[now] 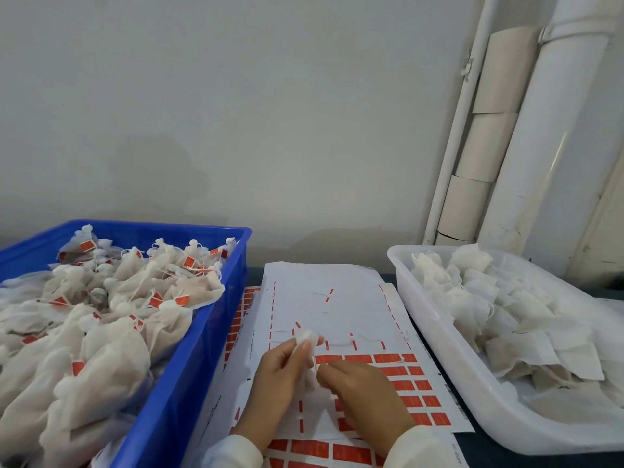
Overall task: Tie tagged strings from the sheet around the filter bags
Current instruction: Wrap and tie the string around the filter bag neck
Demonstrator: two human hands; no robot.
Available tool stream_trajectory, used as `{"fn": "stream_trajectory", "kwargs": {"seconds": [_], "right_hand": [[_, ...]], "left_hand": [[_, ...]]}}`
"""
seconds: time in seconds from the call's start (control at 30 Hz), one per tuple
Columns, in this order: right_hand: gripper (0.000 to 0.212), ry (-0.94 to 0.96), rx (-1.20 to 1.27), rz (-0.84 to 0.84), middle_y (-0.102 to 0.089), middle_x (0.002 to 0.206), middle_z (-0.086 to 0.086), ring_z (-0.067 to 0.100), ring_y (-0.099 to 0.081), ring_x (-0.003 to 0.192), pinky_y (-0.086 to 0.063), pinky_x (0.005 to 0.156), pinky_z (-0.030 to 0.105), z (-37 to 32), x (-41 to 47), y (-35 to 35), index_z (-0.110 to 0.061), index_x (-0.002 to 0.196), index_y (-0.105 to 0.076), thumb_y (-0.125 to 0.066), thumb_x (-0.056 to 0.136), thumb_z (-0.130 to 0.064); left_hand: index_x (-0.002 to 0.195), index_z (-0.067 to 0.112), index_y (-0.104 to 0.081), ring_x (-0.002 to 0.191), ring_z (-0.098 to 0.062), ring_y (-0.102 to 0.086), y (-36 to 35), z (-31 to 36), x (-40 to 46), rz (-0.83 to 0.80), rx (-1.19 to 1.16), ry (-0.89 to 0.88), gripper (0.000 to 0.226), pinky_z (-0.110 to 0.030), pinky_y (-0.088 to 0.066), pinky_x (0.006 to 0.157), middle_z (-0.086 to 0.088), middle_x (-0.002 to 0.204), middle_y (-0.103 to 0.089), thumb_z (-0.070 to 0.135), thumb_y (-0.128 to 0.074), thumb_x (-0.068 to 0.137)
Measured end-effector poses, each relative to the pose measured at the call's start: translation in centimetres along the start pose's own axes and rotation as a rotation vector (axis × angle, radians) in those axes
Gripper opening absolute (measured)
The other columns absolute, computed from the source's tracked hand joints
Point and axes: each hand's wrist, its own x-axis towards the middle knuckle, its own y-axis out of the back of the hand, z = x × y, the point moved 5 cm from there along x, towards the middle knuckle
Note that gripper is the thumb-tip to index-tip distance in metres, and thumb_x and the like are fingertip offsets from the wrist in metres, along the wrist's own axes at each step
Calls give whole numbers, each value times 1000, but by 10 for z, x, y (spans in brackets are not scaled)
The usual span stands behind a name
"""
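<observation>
Here the left hand (275,376) pinches an upright filter bag (306,361), gathered neck pointing far; the right hand (363,390) pinches its string (316,365).

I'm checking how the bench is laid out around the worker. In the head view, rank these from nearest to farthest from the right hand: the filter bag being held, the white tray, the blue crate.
From the right hand:
1. Filter bag, pinched in both hands, just to its left.
2. White tray, on the right.
3. Blue crate, on the left, beyond the left hand.
</observation>
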Motion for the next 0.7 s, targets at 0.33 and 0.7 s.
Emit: {"fn": "stream_trajectory", "kwargs": {"seconds": [0.33, 0.7], "right_hand": [[16, 83, 32, 293, -65, 86, -7, 8, -58, 77, -49, 71, 13, -5, 0, 21, -22, 76, -63, -75, 72, -13], [15, -643, 1084, 234, -70, 73, 4, 16, -67, 66, -53, 58, 21, 34, -9, 8, -12, 74, -71, -63, 84, -3]], "left_hand": [[108, 19, -62, 101, -11, -53, -18, 9, -10, -212, 637, -457, 20, -14, -39, 84, 4, 112, -62, 17, -47, 94], [85, 40, -58, 82, 19, -53, -23, 5, -18, -393, 182, -104, 19, 6, -37, 64, 37, 79, -60, 36, -42, 95]]}}
